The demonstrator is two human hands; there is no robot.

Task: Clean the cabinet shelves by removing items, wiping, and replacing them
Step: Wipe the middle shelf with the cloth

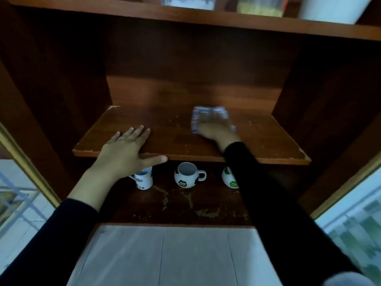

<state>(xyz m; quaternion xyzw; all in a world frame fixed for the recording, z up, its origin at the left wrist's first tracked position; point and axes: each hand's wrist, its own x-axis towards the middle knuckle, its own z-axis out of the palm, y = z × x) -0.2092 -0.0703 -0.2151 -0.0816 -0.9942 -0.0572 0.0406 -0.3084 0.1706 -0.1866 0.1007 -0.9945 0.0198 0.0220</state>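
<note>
- Right hand (214, 131) is lying flat on top of a white cloth with purple stripes (208, 116), fingers spread over it and pressing it onto the middle shelf (177, 131). It's all blurred there, so I can't tell if the fingers are curling into the cloth or just resting on it.
- The cloth is poking out past the fingertips toward the back of the cabinet, and a bit to either side of the hand.
- Left hand (125, 147) is sitting open on the front-left part of that same shelf, four fingers (138, 131) fanned wide and flat on the wood, thumb (156, 158) lying along the front edge. It's holding nothing.
- The shelf is looking bare apart from the hands and the cloth, with worn, chipped spots along its edge.
- Right below the left thumb, on the lower shelf (185, 205), a white mug with a red label (143, 180) is standing.
- Just right of that thumb's tip and lower down, a soccer-ball mug (186, 177) is standing upright, handle pointing right.
- A second ball-patterned mug (228, 178) is peeking out from behind the right black sleeve (268, 203).
- Way above the fingers, jars (259, 5) and a white container (329, 9) are sitting on the top shelf (206, 19).
</note>
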